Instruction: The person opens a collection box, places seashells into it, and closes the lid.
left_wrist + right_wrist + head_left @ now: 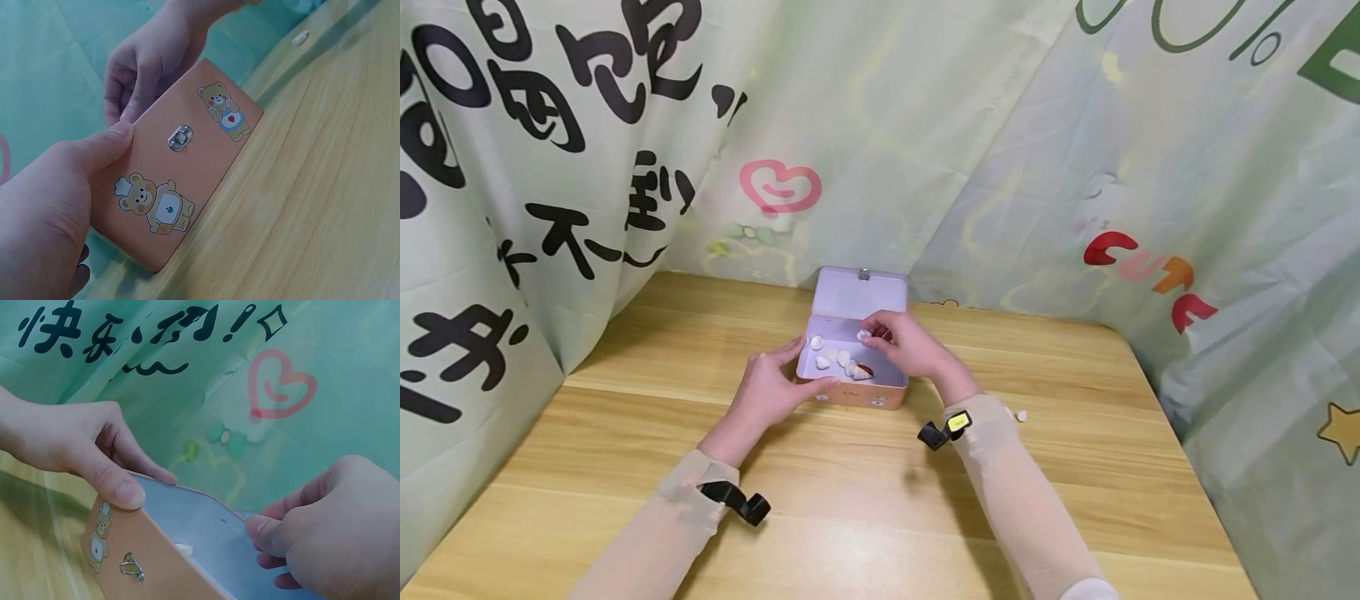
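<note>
Curtain: pale green, printed with dark writing and a pink heart; it is hung behind the table.
Table: light wood grain is shown across its top.
Box: it is set near the table's far edge; its orange front is decorated with bears and fitted with a metal clasp.
Lid: raised at the back, its lilac inside is turned to the front.
Left hand: the box's left end is gripped, with the thumb pressed on the front rim and the forefinger spread well apart from it along the left side.
Right hand: held over the box's inside, with thumb and forefinger nearly closed; a small whitish shell is pinched at their tips, and the other fingers are curled.
Shells: several pale ones are scattered on the box's floor; one is marked reddish brown.
Loose shell: it is left on the table, just beside the right sleeve.
</note>
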Demonstrator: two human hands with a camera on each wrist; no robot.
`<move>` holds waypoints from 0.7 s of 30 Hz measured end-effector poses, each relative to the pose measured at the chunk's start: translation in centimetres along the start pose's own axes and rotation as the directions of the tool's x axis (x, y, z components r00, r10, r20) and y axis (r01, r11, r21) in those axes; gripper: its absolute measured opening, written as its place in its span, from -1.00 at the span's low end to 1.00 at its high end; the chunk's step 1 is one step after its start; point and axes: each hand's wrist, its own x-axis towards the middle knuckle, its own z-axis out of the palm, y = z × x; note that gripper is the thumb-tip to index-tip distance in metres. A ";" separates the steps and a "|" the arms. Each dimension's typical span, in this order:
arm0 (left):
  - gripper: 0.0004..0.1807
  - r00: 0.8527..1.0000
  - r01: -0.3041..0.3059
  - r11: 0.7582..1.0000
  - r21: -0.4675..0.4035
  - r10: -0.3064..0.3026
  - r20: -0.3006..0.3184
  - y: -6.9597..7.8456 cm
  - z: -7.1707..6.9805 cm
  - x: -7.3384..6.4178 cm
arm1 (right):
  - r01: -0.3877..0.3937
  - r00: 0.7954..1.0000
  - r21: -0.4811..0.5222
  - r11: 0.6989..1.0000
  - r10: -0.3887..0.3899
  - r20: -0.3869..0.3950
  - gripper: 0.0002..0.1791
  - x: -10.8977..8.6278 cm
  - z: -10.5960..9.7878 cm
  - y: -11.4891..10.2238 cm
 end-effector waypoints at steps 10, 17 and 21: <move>0.02 0.998 0.050 0.999 -0.011 -0.050 0.027 0.2 -0.1 0.0 | 0.005 1.000 -0.064 0.998 -0.004 0.026 -0.79 0.6 0.8 0.0; 0.04 0.999 0.043 0.999 0.008 -0.043 0.027 0.3 -0.2 -0.1 | 0.012 0.999 -0.075 0.997 -0.009 0.037 -0.78 0.6 0.7 0.1; 0.04 0.999 0.046 0.999 0.003 -0.046 0.025 0.3 -0.3 -0.1 | 0.002 0.999 -0.062 0.998 0.000 0.035 -0.74 0.3 0.3 0.0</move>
